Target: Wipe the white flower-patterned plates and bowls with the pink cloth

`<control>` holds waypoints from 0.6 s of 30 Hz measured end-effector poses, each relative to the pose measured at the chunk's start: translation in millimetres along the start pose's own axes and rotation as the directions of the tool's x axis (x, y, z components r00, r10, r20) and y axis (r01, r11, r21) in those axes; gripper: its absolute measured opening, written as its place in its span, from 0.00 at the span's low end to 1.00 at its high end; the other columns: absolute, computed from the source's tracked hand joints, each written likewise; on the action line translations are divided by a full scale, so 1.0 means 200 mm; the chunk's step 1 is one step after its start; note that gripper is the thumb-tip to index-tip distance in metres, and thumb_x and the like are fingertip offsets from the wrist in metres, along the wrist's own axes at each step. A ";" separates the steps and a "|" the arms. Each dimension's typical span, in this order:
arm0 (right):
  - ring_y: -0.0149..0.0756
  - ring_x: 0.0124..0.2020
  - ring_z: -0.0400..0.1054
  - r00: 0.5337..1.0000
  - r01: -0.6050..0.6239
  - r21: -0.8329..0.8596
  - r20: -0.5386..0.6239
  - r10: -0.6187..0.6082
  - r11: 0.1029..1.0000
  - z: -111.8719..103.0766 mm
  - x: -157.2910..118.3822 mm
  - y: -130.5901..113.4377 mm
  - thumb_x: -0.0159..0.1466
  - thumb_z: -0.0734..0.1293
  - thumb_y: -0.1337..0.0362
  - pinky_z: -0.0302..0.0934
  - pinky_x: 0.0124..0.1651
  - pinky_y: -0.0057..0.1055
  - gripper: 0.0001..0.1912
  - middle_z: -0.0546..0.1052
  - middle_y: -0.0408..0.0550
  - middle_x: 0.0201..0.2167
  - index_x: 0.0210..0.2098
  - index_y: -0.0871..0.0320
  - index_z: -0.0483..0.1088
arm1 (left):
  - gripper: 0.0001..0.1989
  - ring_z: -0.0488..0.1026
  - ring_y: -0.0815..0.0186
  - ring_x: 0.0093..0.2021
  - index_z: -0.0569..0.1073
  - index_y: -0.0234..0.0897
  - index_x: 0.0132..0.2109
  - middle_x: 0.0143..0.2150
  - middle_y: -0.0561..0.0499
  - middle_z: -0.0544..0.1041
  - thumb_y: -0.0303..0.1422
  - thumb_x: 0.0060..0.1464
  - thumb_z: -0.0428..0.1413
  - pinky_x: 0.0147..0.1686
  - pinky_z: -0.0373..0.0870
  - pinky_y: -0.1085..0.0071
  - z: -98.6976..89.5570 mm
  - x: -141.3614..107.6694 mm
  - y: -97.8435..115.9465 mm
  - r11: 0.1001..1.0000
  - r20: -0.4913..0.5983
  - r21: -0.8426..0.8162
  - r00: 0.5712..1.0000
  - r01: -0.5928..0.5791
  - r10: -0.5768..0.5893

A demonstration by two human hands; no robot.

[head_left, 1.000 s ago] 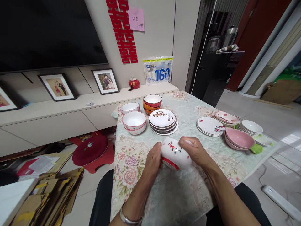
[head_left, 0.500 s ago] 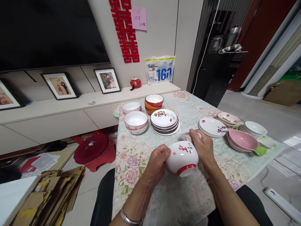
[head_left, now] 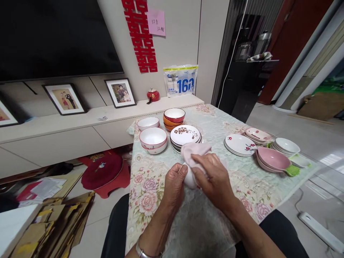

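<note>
My left hand [head_left: 174, 181] is closed on the rim of a white bowl [head_left: 189, 179], held above the near part of the table. Most of the bowl is hidden behind my hands and a pale pink cloth [head_left: 195, 148]. My right hand [head_left: 212, 173] presses that cloth against the bowl, its fingers bent over the fabric. Just beyond the cloth is a stack of plates [head_left: 185, 134] with a brown flower pattern. White bowls with red rims [head_left: 153, 138] stand to its left, and orange and red bowls [head_left: 173, 120] behind it.
On the right of the flowered tablecloth [head_left: 150, 186] are flower-patterned plates [head_left: 240, 144], pink dishes [head_left: 274, 158], small white bowls [head_left: 287, 146] and strawberry-patterned dishes [head_left: 258, 134]. A red stool [head_left: 103, 175] and flattened cardboard [head_left: 61, 222] are at the floor on the left.
My right hand has moved left with the cloth, from the bowl's right side to over it. The bowl has turned, so its flowered outside and red foot are now hidden.
</note>
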State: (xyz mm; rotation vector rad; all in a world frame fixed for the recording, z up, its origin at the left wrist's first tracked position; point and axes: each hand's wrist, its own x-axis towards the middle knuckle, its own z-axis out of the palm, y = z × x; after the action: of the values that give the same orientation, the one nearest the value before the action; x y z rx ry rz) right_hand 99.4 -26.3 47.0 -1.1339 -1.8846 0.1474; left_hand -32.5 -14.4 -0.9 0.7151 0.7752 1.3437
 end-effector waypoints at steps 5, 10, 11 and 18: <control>0.44 0.39 0.64 0.999 0.038 -0.123 0.015 -0.036 0.992 0.03 0.00 0.01 0.70 0.61 0.62 0.60 0.44 0.42 0.16 0.74 0.54 0.35 0.49 0.58 0.78 | 0.22 0.61 0.73 0.23 0.66 0.36 0.27 0.22 0.57 0.68 0.46 0.45 0.68 0.28 0.59 0.74 0.01 -0.01 -0.01 1.000 0.028 -0.013 0.999 -0.014 0.015; 0.46 0.55 0.67 0.970 -0.221 0.222 -0.053 0.238 0.950 0.02 0.04 0.24 0.69 0.60 0.59 0.60 0.59 0.45 0.16 0.74 0.55 0.54 0.46 0.56 0.78 | 0.24 0.60 0.72 0.22 0.63 0.37 0.26 0.21 0.57 0.69 0.47 0.45 0.68 0.26 0.57 0.73 0.04 -0.02 -0.01 0.999 0.031 -0.035 0.999 0.016 -0.015; 0.45 0.54 0.69 0.953 -0.289 0.287 -0.009 0.304 0.913 0.02 0.04 0.27 0.70 0.59 0.58 0.62 0.58 0.44 0.18 0.76 0.55 0.53 0.48 0.57 0.77 | 0.24 0.60 0.72 0.22 0.63 0.37 0.26 0.21 0.57 0.68 0.47 0.44 0.68 0.26 0.57 0.73 0.04 -0.02 -0.01 0.999 0.020 -0.032 1.000 0.012 -0.012; 0.49 0.62 0.64 0.994 -0.093 -0.025 -0.066 0.091 0.995 0.09 -0.02 0.10 0.71 0.56 0.64 0.55 0.66 0.49 0.20 0.74 0.61 0.59 0.56 0.64 0.72 | 0.21 0.59 0.72 0.24 0.65 0.37 0.27 0.22 0.57 0.67 0.45 0.48 0.66 0.28 0.58 0.73 0.03 -0.02 -0.02 1.000 0.037 -0.010 0.999 -0.025 0.025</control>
State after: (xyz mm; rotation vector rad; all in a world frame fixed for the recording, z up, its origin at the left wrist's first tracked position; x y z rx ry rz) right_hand 99.1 -12.6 24.1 -1.2312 -1.7829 0.1345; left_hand -25.8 -18.3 -1.5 0.7419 0.7319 1.3528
